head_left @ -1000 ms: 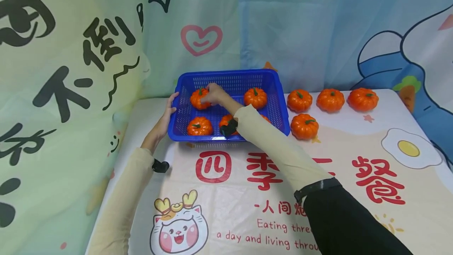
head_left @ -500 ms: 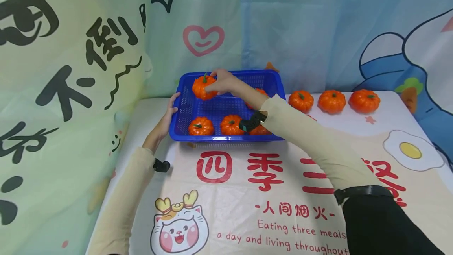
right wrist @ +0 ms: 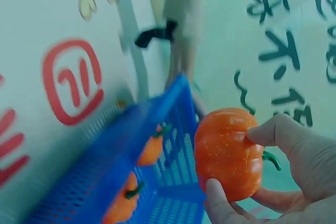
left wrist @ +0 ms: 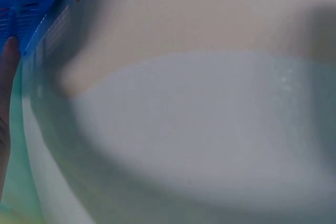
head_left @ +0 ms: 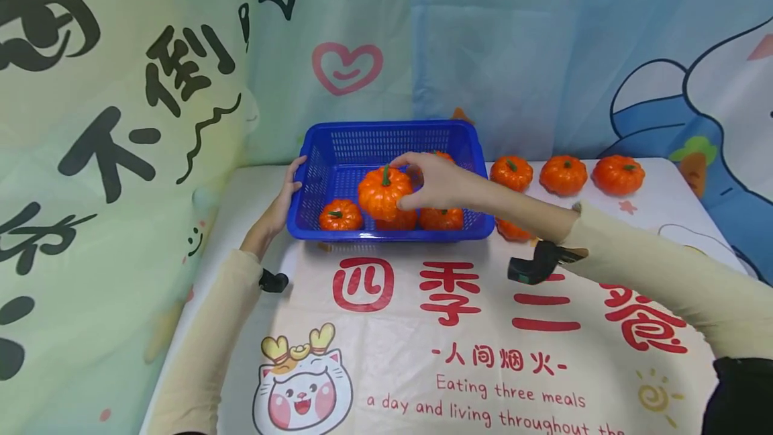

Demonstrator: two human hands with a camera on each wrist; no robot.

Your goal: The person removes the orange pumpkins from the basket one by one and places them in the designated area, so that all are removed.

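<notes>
A small orange pumpkin (head_left: 382, 195) with a green stem is gripped between the thumb and fingers of my right hand (head_left: 443, 181), over the front middle of a blue plastic basket (head_left: 386, 236). In the right wrist view, thumb and fingers sit on opposite sides of this pumpkin (right wrist: 228, 153), raised beside the basket wall. My left hand (head_left: 280, 203) rests along the basket's left side, fingers straight against the wall. One of its fingers (left wrist: 9, 59) shows against the basket in the left wrist view. Inside the basket lie several pumpkins, including a front left pumpkin (head_left: 340, 215); the raised pumpkin and right hand partly hide others.
Right of the basket, three pumpkins stand in a back row, with a middle pumpkin (head_left: 563, 174) among them. Another pumpkin (head_left: 513, 230) is partly covered by my right forearm. A printed cloth (head_left: 386, 354) covers the table; a patterned curtain (head_left: 513, 52) hangs behind.
My right hand has lifted the pumpkin from the basket's back left, then carried it right and toward me. The left hand stays at the basket's side.
</notes>
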